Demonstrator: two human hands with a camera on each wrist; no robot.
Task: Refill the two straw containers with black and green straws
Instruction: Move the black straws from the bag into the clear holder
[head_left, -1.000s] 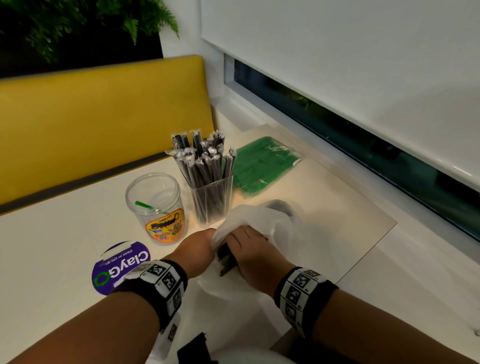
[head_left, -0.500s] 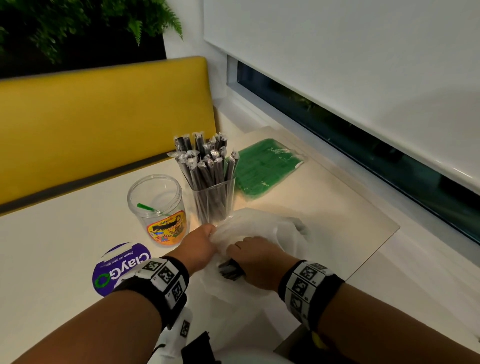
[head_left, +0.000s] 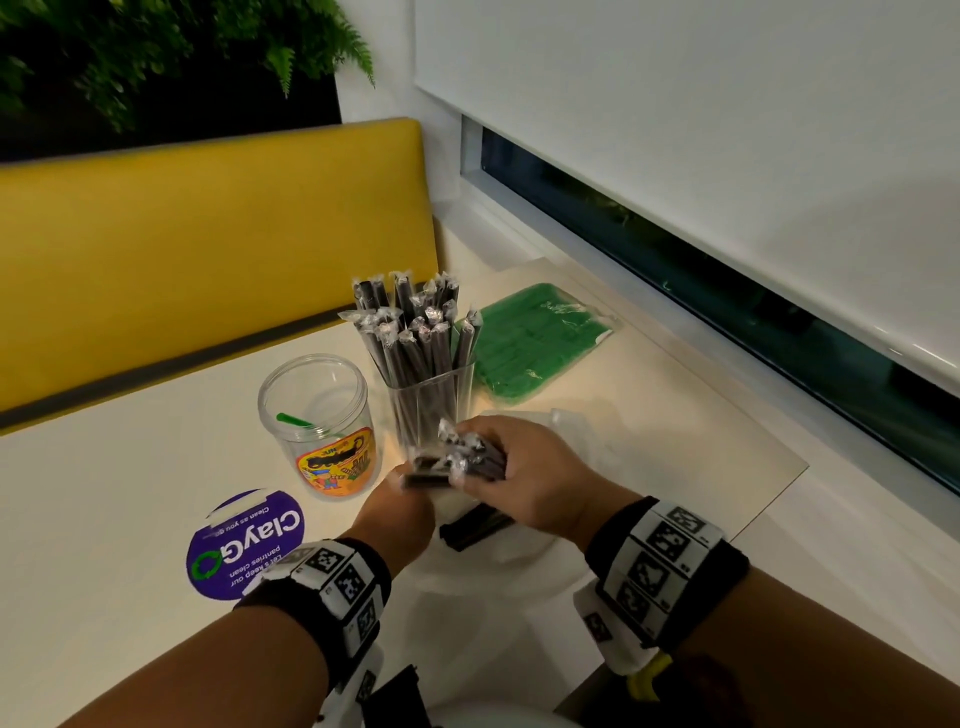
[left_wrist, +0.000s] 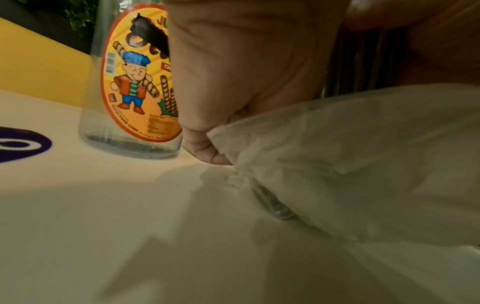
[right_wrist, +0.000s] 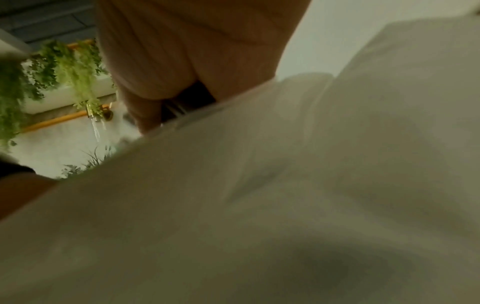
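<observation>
Item: bundle of black straws (head_left: 470, 460), clutched by right hand (head_left: 530, 480) for transfer to clear cup (head_left: 434, 400); left hand (head_left: 400, 512) pinching white bag (left_wrist: 350, 164) (steadying it, likely)

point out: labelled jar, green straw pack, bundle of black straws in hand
labelled jar (head_left: 332, 462): head view, on its orange label.
green straw pack (head_left: 530, 343): head view, middle of the flat pack.
bundle of black straws (head_left: 467, 460): head view, on the wrapped straws gripped by the right hand (head_left: 535, 478).
</observation>
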